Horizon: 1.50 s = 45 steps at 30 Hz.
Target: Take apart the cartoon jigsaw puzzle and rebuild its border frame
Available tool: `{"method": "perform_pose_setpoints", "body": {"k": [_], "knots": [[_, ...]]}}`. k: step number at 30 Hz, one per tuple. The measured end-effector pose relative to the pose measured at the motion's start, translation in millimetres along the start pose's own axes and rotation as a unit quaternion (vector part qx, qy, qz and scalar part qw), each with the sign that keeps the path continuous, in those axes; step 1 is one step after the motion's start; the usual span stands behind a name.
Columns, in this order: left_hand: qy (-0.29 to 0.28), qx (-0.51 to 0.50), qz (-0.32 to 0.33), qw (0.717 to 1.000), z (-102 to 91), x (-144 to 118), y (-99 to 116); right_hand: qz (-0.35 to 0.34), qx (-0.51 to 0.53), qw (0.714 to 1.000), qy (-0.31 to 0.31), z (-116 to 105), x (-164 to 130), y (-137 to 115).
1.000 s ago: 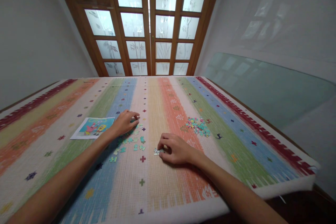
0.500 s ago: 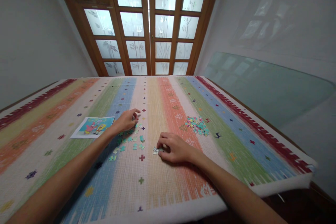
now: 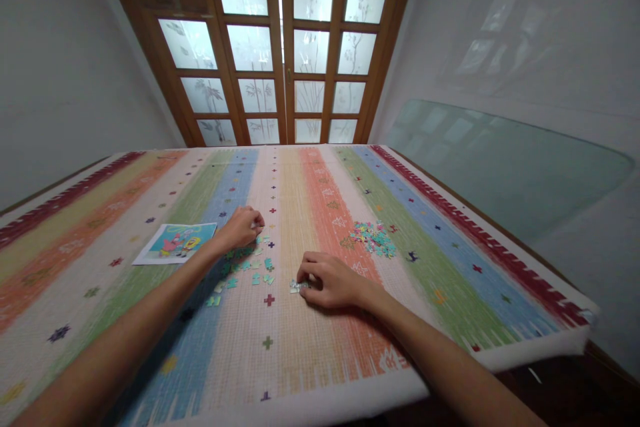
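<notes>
- While both forearms are stretching out over the striped cloth, the right hand is lying curled on the cloth's orange stripe, its fingertips pinching a small pale puzzle piece against the cloth.
- The left hand is hovering with fingers bunched, at the far edge of the scattered teal pieces; whether a piece is sitting between its fingertips I cannot tell.
- Those teal pieces are lying loose on the cloth's blue stripe, just left of the pale piece and between the two hands.
- A heap of mixed-colour pieces is sitting on the cloth farther off and to the right of the right hand, well apart from it.
- A cartoon reference picture is lying flat on the cloth, just left of the left wrist.
</notes>
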<state>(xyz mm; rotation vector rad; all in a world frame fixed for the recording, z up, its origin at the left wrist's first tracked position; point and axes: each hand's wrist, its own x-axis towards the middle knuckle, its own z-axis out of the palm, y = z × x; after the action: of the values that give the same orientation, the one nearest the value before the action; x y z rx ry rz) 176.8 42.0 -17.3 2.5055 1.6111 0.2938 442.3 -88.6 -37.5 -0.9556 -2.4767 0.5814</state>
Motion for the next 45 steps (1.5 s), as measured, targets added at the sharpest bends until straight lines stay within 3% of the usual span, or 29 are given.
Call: {"method": "perform_pose_setpoints", "body": {"k": [13, 23, 26, 31, 36, 41, 45], "knots": [[-0.009, 0.003, 0.023, 1.0, -10.3, -4, 7, 0.003, -0.007, 1.0, -0.004, -1, 0, 0], [-0.001, -0.073, 0.0, 0.997, -11.3, -7, 11, -0.001, -0.008, 1.0, -0.009, -2, 0, 0], [-0.012, -0.111, 0.026, 0.993, -16.0, -22, 23, 0.002, -0.007, 1.0, -0.009, -2, 0, 0], [-0.083, -0.198, 0.127, 0.968, -22.0, -68, 51, 0.003, 0.01, 1.0, -0.005, -3, 0, -1], [-0.109, -0.256, 0.2, 0.939, -7.0, -108, 68, -0.005, 0.025, 1.0, -0.014, -3, -1, -3], [-0.082, -0.25, 0.215, 0.941, 13.5, -116, 72, -0.014, 0.026, 0.999, -0.023, -2, -1, -5], [-0.062, -0.242, 0.225, 0.942, 18.0, -116, 74, -0.014, 0.03, 0.999, -0.023, -3, -1, -5]]}}
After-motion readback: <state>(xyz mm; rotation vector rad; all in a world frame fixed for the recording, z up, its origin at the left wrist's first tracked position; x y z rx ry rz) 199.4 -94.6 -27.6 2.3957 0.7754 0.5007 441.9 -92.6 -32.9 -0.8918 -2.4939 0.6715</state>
